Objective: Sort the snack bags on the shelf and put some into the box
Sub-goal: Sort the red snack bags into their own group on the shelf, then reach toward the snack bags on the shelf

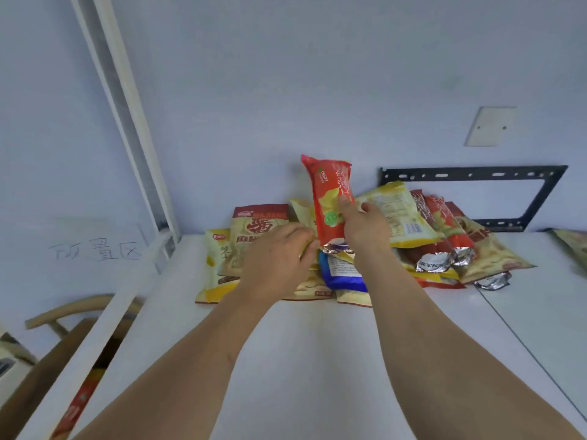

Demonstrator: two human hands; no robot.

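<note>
A heap of snack bags lies against the back wall on the white shelf. My right hand holds a red snack bag upright above the heap. My left hand reaches into the heap beside it, its fingers closing on the edge of a yellow bag; the grip itself is hidden. A cream bag with a dark red top lies at the left, a blue bag sits under my wrists, and a yellow bag leans at the right beside several red and cream bags.
A black metal bracket is fixed to the wall behind the heap. A white cover plate sits on the wall above it. Another bag pokes in at the far right. Below the shelf's left edge a wooden chair stands.
</note>
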